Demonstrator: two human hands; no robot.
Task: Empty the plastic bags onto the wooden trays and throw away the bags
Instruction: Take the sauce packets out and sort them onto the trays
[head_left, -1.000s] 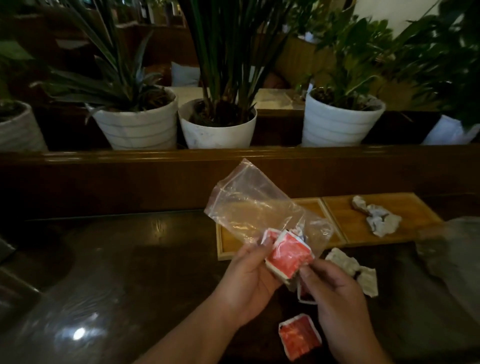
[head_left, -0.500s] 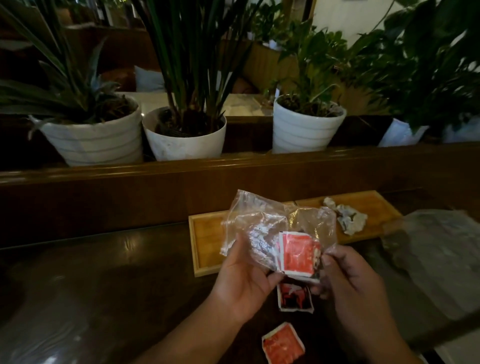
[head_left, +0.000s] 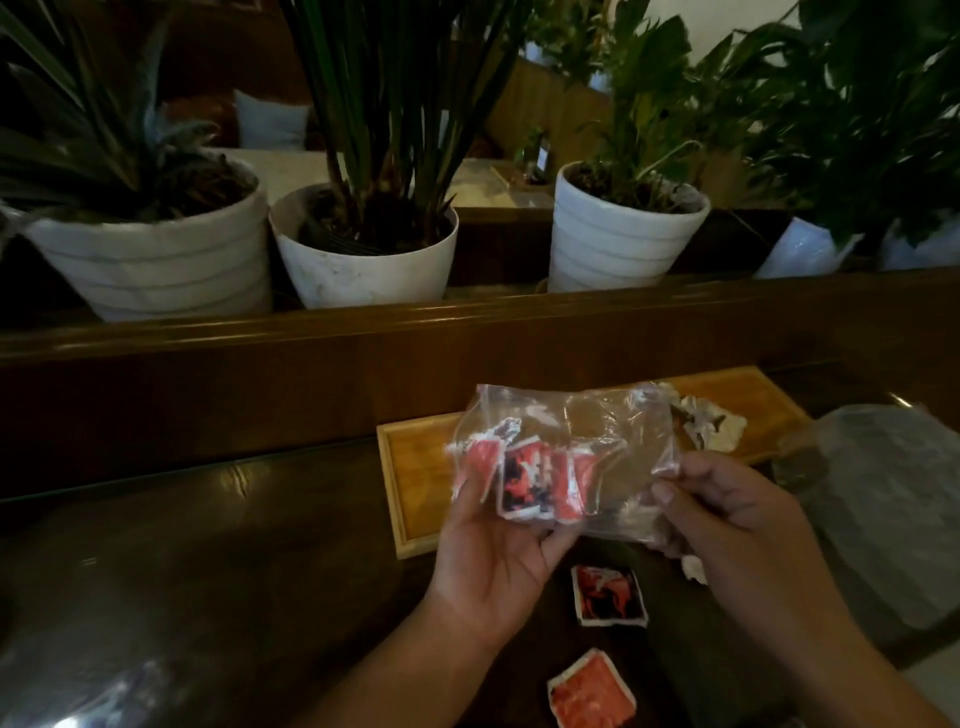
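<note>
Both hands hold a clear bag up over the dark table, in front of the left tray. Left hand grips the bag's left end, thumb pressed over red packets that show through the plastic; about three packets, bunched together at that end. Right hand pinches the bag's right edge between thumb and fingertips. Bag crumpled, stretched roughly level between the two hands. Two more red packets lie loose on the table below the hands: one just under the bag, one nearer the camera. Right tray adjoins the left one and carries a pale crumpled item; what it is cannot be told. A second, grey plastic bag lies on the table at right. White pots with plants stand on the ledge behind.
</note>
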